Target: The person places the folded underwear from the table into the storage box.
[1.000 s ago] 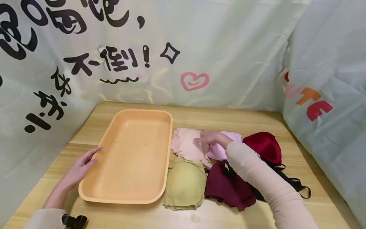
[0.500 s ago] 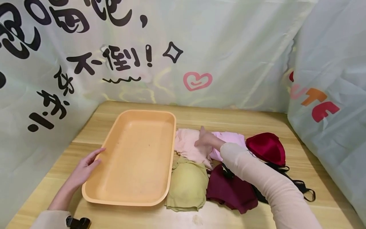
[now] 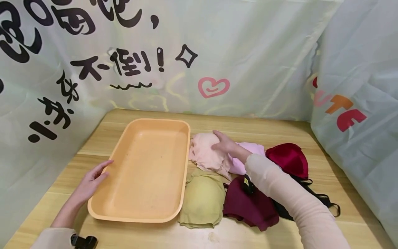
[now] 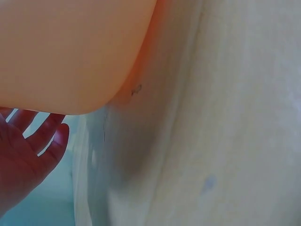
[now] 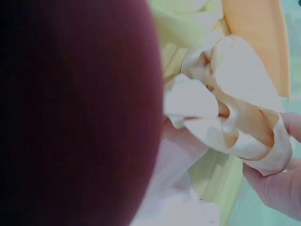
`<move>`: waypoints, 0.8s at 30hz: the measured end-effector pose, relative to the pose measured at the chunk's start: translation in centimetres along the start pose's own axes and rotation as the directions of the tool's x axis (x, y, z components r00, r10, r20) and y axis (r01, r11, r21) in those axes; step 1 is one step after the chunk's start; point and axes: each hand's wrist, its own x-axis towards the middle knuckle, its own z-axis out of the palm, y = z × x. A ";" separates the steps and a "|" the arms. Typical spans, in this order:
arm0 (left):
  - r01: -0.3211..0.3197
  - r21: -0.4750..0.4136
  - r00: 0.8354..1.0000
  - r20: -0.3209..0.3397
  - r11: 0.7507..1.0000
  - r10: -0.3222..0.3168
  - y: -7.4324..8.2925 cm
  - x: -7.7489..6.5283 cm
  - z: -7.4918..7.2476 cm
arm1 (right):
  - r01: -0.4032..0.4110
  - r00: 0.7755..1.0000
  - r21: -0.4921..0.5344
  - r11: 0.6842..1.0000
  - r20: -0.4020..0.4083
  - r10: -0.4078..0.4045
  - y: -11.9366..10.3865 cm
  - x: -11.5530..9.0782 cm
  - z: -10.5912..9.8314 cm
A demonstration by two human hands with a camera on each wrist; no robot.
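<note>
My right hand (image 3: 224,142) grips the far edge of a folded pale pink bra (image 3: 205,148), which is partly lifted off the table. In the right wrist view the thumb and fingers (image 5: 277,188) pinch its layered edge, and its folds hang open. My left hand (image 3: 91,180) rests on the left rim of an orange plastic tray (image 3: 146,220); its fingers lie relaxed against the rim. The left wrist view shows that hand beside the tray's outer wall (image 4: 70,56). Right of the tray, an olive-green bra (image 3: 202,200) lies in front of the pink one.
A maroon bra (image 3: 248,207), a lilac garment (image 3: 253,148), a red satin bra (image 3: 289,159) and a black strapped garment (image 3: 323,199) lie to the right. Printed cloth (image 3: 264,52) hangs around the wooden table (image 3: 248,122). Something dark maroon blocks much of the right wrist view.
My right hand has gone from lying over the pale pink bra to gripping it, and the bra's far part has risen. The left hand stays on the tray rim.
</note>
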 end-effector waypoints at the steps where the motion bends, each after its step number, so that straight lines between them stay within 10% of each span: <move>1: -0.001 -0.001 1.000 -0.002 1.000 0.001 0.0 0.0 0.0 | 0.015 1.000 0.003 1.000 -0.006 -0.015 -0.1 0.0 0.0; 24: 0.048 0.017 0.999 0.010 0.999 -0.048 0.2 0.1 -0.2 | 0.140 0.958 0.358 0.923 -0.284 -0.035 -4.7 0.2 -2.5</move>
